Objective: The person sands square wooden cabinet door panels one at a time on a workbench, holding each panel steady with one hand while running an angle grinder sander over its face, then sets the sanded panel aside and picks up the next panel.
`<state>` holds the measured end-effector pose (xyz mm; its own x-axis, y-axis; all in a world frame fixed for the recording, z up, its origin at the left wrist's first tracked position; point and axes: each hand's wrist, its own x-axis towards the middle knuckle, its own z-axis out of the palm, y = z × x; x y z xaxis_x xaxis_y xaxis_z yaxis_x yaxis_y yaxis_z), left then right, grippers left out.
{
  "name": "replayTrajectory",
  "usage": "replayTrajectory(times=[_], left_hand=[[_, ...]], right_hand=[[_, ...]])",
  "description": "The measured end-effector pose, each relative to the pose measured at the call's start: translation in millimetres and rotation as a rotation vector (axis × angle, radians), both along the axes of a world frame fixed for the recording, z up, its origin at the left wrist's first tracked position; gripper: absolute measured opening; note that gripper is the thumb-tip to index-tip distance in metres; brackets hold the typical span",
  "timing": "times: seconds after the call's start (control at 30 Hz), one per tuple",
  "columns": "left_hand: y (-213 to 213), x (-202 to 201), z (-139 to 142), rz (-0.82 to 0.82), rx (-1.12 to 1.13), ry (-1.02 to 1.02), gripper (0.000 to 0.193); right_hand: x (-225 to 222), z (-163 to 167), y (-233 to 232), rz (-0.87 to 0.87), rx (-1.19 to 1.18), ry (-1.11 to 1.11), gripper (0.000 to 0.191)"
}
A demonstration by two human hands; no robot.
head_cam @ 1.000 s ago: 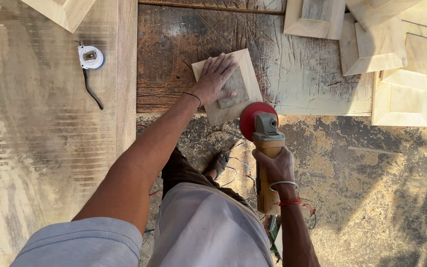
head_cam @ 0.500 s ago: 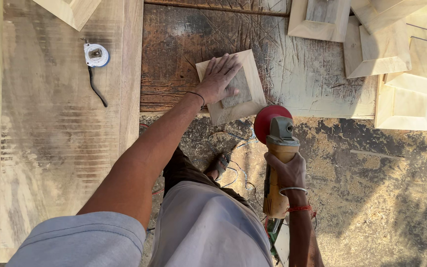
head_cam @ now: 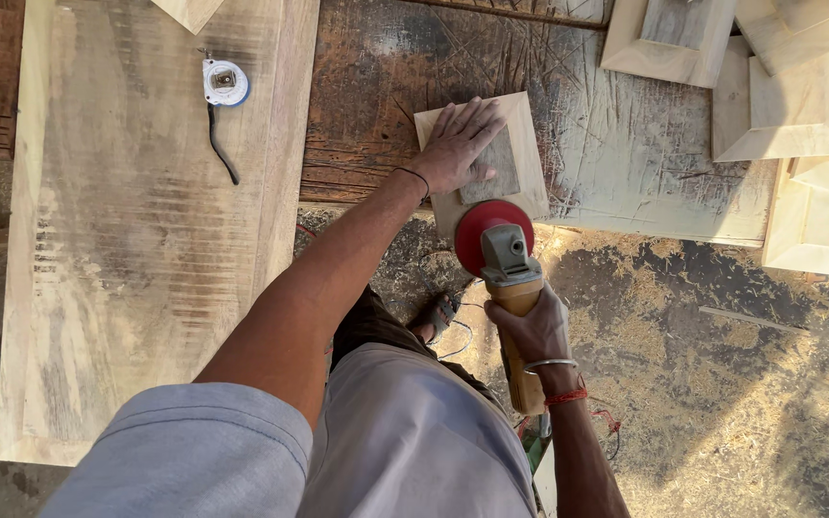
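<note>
Right hand [head_cam: 530,331] wrapped tight around yellow angle grinder [head_cam: 509,297], red disc [head_cam: 491,230] against near edge of square wood panel [head_cam: 491,163]. Left hand [head_cam: 458,144] flat, fingers spread, pressing panel onto scarred worktop [head_cam: 376,96]. Tape measure [head_cam: 225,82] well apart on pale board [head_cam: 127,240].

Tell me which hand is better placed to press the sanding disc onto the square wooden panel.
Right. The right hand grips the yellow sander, its red disc at the wooden panel near edge. The left hand lies flat on the panel, holding it down.
</note>
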<state>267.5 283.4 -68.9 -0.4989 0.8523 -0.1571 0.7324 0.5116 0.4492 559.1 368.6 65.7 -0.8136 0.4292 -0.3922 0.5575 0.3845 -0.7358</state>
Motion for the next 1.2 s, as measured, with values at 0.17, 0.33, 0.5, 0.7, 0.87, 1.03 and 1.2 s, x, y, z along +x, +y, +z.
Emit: replayTrajectory(times=[0.17,0.33,0.5,0.7,0.87,1.03,1.2], left_hand=[[2.0,0.8,-0.3,0.005,-0.017,-0.008,0.089],[3.7,1.0,2.7,0.018,-0.026,-0.014,0.089],[3.4,1.8,3.0,0.012,-0.02,-0.011,0.091],[2.8,2.5,3.3,0.021,-0.016,-0.006,0.09],[3.3,3.4,8.2,0.031,-0.03,-0.008,0.09],[2.3,3.6,9.6,0.024,-0.013,-0.01,0.089],[2.6,4.7,-1.3,0.032,-0.004,0.018,0.084]], right_hand=[[3.9,-2.6,13.7,-0.032,0.011,-0.007,0.048],[3.9,-9.7,-15.8,0.106,0.039,0.009,0.05],[8.5,-13.7,-13.2,0.066,0.043,-0.031,0.051],[19.3,-12.5,31.3,-0.15,0.002,-0.003,0.046],[15.4,-12.4,27.9,-0.075,0.032,-0.026,0.051],[7.9,-10.8,-11.2,0.131,0.083,0.017,0.052],[5.0,-8.0,-3.0,0.029,0.035,-0.025,0.051]])
